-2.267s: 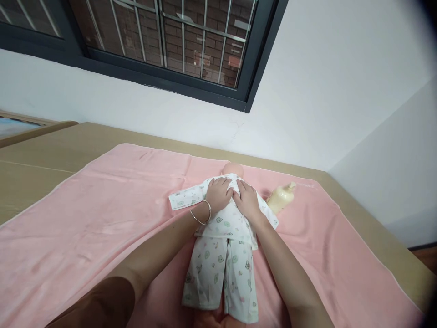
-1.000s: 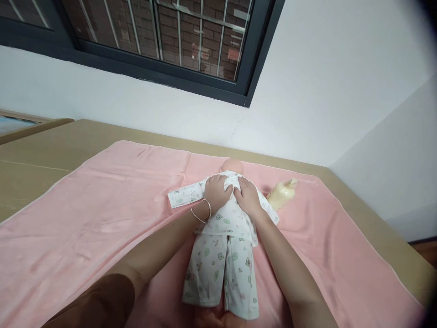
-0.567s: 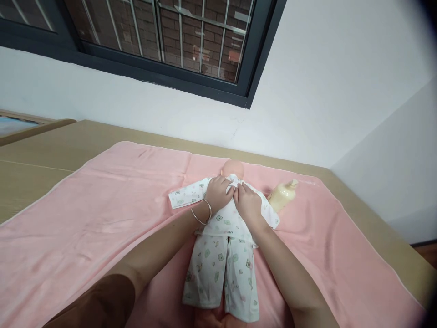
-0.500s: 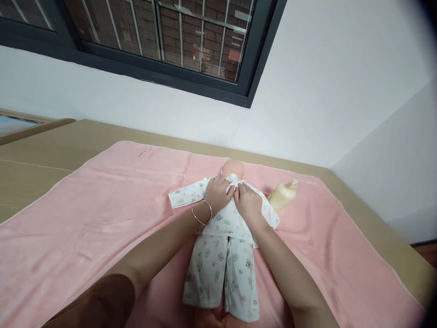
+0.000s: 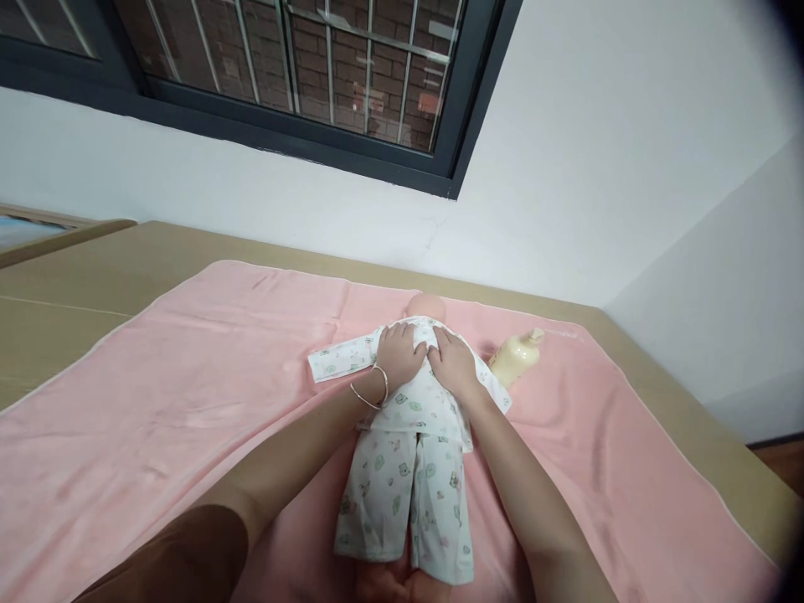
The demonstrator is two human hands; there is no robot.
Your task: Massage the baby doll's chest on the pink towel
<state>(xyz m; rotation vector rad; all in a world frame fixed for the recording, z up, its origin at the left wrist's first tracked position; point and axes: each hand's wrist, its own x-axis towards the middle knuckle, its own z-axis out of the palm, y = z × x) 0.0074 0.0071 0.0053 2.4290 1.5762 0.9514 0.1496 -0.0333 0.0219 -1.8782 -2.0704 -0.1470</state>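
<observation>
Doll on a blanket over the table, bottle to the right, window beyond.

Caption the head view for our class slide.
Left hand and right hand rest on a clothed doll, bottle beside it, pink blanket beneath.

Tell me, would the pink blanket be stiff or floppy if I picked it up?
Probably floppy: the pink blanket is wrinkled. It might feel heavier where the doll lies, and lifting could shift the bottle on it.

A pale yellow bottle rests on pink cloth
</observation>
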